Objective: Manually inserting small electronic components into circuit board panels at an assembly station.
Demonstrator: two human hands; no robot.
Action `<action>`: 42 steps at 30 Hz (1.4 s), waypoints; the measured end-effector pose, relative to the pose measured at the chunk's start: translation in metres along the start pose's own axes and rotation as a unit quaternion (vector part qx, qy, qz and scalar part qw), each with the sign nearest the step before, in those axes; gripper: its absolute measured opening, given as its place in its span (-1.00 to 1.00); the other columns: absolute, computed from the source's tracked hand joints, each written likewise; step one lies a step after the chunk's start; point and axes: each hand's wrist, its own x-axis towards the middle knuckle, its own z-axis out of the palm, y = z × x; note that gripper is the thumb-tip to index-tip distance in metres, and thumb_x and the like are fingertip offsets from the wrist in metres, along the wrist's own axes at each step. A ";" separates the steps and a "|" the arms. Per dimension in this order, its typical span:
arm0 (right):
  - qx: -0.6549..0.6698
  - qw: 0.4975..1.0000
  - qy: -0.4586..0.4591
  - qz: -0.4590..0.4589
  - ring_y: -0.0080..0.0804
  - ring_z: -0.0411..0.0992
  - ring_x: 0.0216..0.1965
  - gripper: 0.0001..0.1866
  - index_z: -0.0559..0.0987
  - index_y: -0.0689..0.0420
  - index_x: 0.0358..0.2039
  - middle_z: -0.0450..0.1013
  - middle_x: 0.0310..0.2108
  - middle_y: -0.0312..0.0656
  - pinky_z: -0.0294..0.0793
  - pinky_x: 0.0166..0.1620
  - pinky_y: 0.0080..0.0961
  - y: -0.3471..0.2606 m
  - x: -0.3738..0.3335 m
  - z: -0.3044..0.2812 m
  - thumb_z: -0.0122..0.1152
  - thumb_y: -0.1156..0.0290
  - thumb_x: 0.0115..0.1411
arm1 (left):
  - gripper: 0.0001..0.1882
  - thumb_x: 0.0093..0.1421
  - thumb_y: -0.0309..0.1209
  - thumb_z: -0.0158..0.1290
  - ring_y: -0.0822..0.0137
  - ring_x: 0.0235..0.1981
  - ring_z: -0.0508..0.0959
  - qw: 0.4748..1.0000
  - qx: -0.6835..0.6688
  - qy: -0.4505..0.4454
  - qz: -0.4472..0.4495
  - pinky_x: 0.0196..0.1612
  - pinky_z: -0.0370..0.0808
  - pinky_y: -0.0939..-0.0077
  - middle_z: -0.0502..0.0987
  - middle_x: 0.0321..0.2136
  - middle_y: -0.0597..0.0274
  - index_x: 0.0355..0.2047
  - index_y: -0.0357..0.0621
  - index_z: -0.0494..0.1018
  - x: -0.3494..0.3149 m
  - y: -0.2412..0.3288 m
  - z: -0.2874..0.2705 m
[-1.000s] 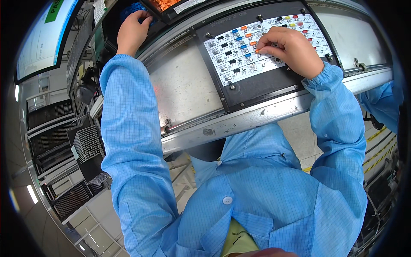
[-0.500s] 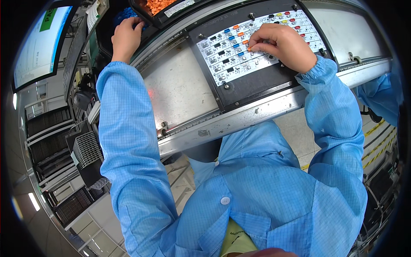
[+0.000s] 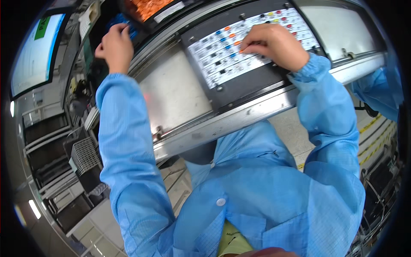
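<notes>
My right hand [image 3: 274, 46] is over the white circuit board panel [image 3: 231, 73], thumb and forefinger closed on a small orange plastic part [image 3: 242, 51]. That part is at the board surface; whether it is seated I cannot tell. Rows of blue, orange, black, yellow and red parts stand on the panel, which lies in a dark carrier [image 3: 252, 87] with metal posts. At the far left my left hand [image 3: 116, 49] is beside a heap of small blue parts [image 3: 120, 20]. Its fingers are bent, thumb and forefinger close together; blur and angle hide what they hold.
A dark bin of orange parts [image 3: 147, 7] stands behind the rail. The metal front rail [image 3: 248, 118] runs below the carrier, with pale plates on both sides of it. A monitor [image 3: 36, 51] is at the far left, a blue sleeve [image 3: 376, 92] at the right edge.
My left hand has drawn slightly left and back from the blue parts, its fingers curling. My right hand stays at nearly the same spot on the panel. The whole view has shifted a little.
</notes>
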 end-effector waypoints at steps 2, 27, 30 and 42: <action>0.037 0.999 -0.007 0.000 -0.16 0.58 -0.24 -0.77 0.73 0.13 -0.20 0.60 -0.29 -0.13 0.58 -0.14 -0.32 0.003 -0.002 -0.004 0.47 0.37 0.13 | -0.74 0.39 -0.10 0.03 0.25 0.02 0.58 0.999 -0.004 0.008 -0.052 0.18 0.13 0.10 0.66 -0.04 0.33 -0.05 0.19 0.60 -0.004 0.002 -0.011; 0.188 0.963 0.086 0.175 -0.45 0.59 -0.36 -0.69 0.66 0.18 -0.01 0.66 -0.24 -0.19 0.59 -0.23 -0.47 -0.016 0.005 0.006 0.11 0.26 0.44 | -0.76 0.33 -0.49 0.07 0.28 -0.25 0.56 0.864 -0.450 -0.209 0.082 -0.13 0.44 0.38 0.58 -0.29 0.21 -0.04 -0.16 0.62 -0.097 0.153 -0.090; 0.321 0.919 0.024 0.228 -0.31 0.62 -0.30 -0.67 0.70 0.16 -0.05 0.66 -0.21 -0.12 0.59 -0.16 -0.42 -0.024 0.008 0.000 0.19 0.18 0.40 | -0.75 0.29 -0.47 0.14 0.26 -0.25 0.59 0.857 -0.466 -0.203 0.090 -0.10 0.44 0.36 0.61 -0.28 0.23 -0.04 -0.13 0.62 -0.100 0.152 -0.087; 0.228 0.965 -0.002 0.127 -0.49 0.62 -0.18 -0.76 0.69 0.24 -0.07 0.66 -0.13 -0.15 0.60 -0.09 -0.56 -0.017 0.004 -0.004 0.30 0.38 0.35 | -0.75 0.25 -0.52 0.22 0.44 -0.18 0.58 0.749 -0.611 -0.251 -0.048 -0.03 0.49 0.54 0.66 -0.20 0.24 -0.05 -0.13 0.67 -0.113 0.163 -0.086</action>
